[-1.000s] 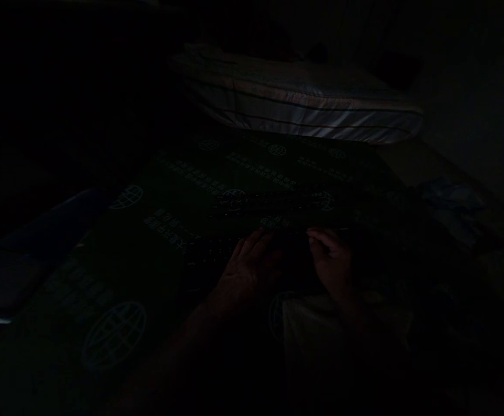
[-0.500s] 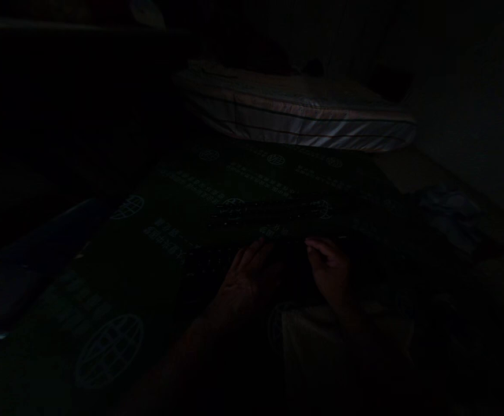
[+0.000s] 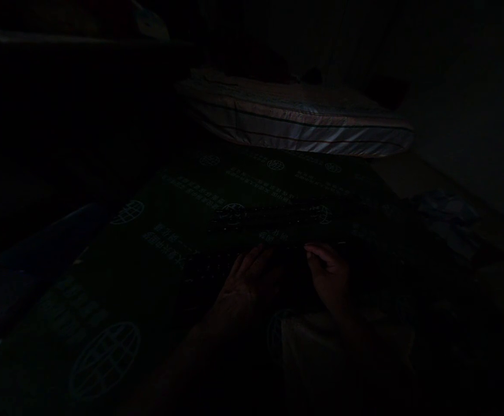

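Note:
The scene is very dark. My left hand (image 3: 245,277) lies palm down, fingers stretched forward, on a dark thing with small light specks (image 3: 206,266) whose kind I cannot make out. To its right, my right hand (image 3: 328,271) is curled, thumb and fingers pinched together near the far edge of the same dark thing. Whatever sits between those fingertips is hidden. Farther off, dark speckled strips (image 3: 269,217) lie across the green printed board (image 3: 117,277). Below my right wrist is a dull, pale flat piece (image 3: 308,335), perhaps cloth.
At the back lies a striped mattress-like pad (image 3: 304,127). A crumpled, light cloth-like heap (image 3: 445,211) is on the right, near a wall (image 3: 473,115). Dark bluish flat shapes (image 3: 48,242) stand beside the board's left edge.
The whole view has shifted slightly downward in the picture. Both hands keep nearly the same pose and place on the dark thing.

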`<move>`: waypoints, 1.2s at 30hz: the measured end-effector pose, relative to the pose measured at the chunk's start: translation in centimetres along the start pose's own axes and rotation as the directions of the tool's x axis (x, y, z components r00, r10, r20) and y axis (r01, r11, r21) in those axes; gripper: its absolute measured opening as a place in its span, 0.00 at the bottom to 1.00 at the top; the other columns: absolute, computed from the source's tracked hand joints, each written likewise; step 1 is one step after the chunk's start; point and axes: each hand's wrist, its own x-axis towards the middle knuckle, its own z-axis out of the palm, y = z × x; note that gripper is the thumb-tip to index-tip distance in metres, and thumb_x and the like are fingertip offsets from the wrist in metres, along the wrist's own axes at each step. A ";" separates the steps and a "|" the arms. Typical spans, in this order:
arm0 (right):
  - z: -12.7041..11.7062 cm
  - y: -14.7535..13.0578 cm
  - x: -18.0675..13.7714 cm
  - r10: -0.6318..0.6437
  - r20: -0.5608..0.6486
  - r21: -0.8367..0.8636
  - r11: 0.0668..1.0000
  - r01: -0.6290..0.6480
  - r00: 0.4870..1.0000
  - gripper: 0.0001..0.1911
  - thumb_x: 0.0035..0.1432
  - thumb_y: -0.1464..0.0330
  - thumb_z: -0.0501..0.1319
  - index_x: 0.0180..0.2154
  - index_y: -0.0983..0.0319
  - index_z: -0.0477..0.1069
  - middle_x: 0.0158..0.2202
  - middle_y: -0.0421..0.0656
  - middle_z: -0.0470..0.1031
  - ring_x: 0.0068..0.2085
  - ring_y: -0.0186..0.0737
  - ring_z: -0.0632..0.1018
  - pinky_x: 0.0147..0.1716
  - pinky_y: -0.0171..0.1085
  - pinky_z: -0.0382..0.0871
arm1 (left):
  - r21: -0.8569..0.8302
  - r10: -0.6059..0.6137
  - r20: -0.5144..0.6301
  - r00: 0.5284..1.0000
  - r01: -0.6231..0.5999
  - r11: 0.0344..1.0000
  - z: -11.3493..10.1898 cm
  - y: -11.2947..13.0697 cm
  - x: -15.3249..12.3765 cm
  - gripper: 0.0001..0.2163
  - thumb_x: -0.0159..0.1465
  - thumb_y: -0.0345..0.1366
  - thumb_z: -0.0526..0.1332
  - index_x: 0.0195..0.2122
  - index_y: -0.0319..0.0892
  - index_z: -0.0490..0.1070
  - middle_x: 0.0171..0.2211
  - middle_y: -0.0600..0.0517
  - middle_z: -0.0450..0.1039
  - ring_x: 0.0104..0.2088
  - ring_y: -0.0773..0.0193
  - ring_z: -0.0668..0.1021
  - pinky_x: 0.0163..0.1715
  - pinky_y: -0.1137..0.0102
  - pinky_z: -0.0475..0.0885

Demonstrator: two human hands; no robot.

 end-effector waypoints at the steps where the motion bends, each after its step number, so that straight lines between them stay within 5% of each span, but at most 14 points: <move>1: 0.0 0.0 0.0 0.004 0.003 0.000 1.000 -0.004 1.000 0.09 0.55 0.69 0.57 0.35 0.57 0.77 0.38 0.44 0.78 0.41 0.41 0.78 0.43 0.43 0.73 | -0.004 0.002 -0.002 1.000 -0.002 1.000 -0.1 0.0 0.0 0.14 0.65 0.39 0.55 0.50 0.45 0.71 0.58 0.42 0.62 0.59 0.45 0.61 0.52 0.49 0.64; 20: -0.2 -0.6 0.2 0.065 0.001 -0.002 0.998 -0.065 0.998 0.08 0.55 0.68 0.58 0.34 0.57 0.77 0.37 0.44 0.78 0.41 0.41 0.78 0.42 0.42 0.73 | -0.016 -0.029 -0.004 1.000 0.028 0.999 -0.2 0.2 -0.1 0.13 0.66 0.39 0.54 0.49 0.47 0.72 0.58 0.43 0.62 0.59 0.47 0.63 0.53 0.49 0.62; 27: -0.8 -2.1 1.7 0.127 0.104 -0.063 0.991 -0.121 0.986 0.08 0.53 0.66 0.59 0.35 0.56 0.76 0.37 0.43 0.78 0.39 0.42 0.78 0.38 0.41 0.74 | -0.017 -0.014 -0.029 0.999 0.014 1.000 0.2 -0.1 -0.3 0.13 0.66 0.40 0.54 0.49 0.48 0.71 0.58 0.44 0.63 0.58 0.47 0.64 0.53 0.49 0.63; 36: -0.2 -0.1 8.4 -0.058 0.244 -0.243 0.963 0.119 0.968 0.07 0.51 0.70 0.60 0.30 0.56 0.77 0.33 0.41 0.78 0.37 0.41 0.78 0.39 0.41 0.72 | 0.059 0.030 -0.103 0.994 -0.024 0.998 1.4 -0.7 -0.8 0.12 0.66 0.40 0.54 0.47 0.50 0.72 0.57 0.45 0.65 0.57 0.48 0.66 0.52 0.50 0.64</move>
